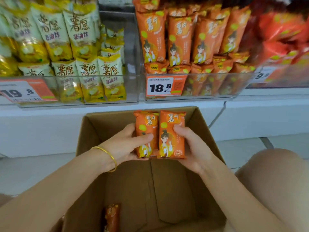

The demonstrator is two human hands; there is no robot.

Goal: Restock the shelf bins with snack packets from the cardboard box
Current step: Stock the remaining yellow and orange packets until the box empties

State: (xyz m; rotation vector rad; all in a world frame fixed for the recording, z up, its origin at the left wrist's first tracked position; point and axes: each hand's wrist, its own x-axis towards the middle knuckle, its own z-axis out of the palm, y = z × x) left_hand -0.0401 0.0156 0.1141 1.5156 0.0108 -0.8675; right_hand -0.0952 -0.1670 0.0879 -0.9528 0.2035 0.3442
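Above the open cardboard box (93, 131) I hold two orange snack packets upright, side by side. My left hand (123, 144) grips the left packet (147, 124), thumb across its front. My right hand (192, 148) grips the right packet (172, 134) along its right edge. One more orange packet (112, 216) lies at the bottom of the box, near its front. Directly above, a clear shelf bin (217, 84) with an 18.8 price tag (164, 86) holds several matching orange packets.
To the left, a clear bin (132, 64) holds several yellow-and-white packets, with open space at its right side. A red-packet bin (284, 47) stands at the far right, blurred. My knee (275, 173) is beside the box on the right. White shelf edge (250, 104) runs below the bins.
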